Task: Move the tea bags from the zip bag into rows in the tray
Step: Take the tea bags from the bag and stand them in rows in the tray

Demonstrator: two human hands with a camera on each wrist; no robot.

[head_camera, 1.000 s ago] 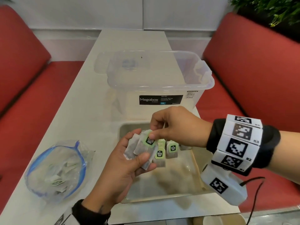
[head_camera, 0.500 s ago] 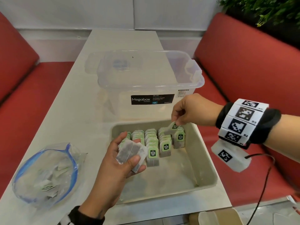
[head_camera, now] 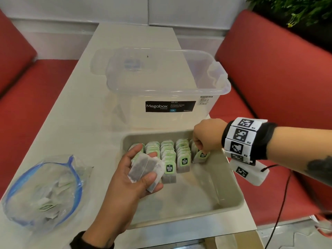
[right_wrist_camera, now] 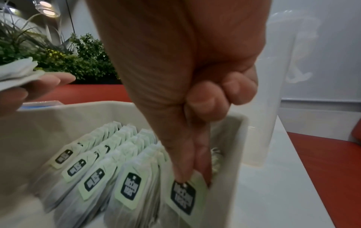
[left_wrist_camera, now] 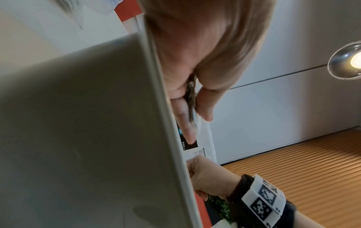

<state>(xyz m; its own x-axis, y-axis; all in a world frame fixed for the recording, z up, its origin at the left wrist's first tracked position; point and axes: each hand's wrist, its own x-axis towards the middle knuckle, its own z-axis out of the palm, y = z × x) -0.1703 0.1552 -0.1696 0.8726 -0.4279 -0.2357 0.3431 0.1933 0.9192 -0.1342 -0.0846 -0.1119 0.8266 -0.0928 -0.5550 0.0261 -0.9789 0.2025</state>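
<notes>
A beige tray [head_camera: 224, 203] holds several rows of tea bags [head_camera: 168, 153] with green tags, standing against its far wall. My right hand [head_camera: 199, 150] pinches one tea bag [head_camera: 202, 156] at the front of the right-most row, low in the tray. In the right wrist view, the fingertips [right_wrist_camera: 191, 174] grip that bag's [right_wrist_camera: 183, 199] top beside the tray wall [right_wrist_camera: 224, 154]. My left hand [head_camera: 152, 166] holds a small stack of tea bags [head_camera: 142, 169] over the tray's left side. The zip bag [head_camera: 45, 191] lies open at the left with more tea bags inside.
A clear Megabox storage box [head_camera: 167, 83] stands right behind the tray. Red bench seats [head_camera: 269, 78] flank the white table [head_camera: 80, 123]. The tray's near half is bare. The table's near edge runs just below the tray.
My right hand took a tea bag from the left hand's stack, carried it right and lowered it to the right-most row. The left hand has stayed over the tray's left side.
</notes>
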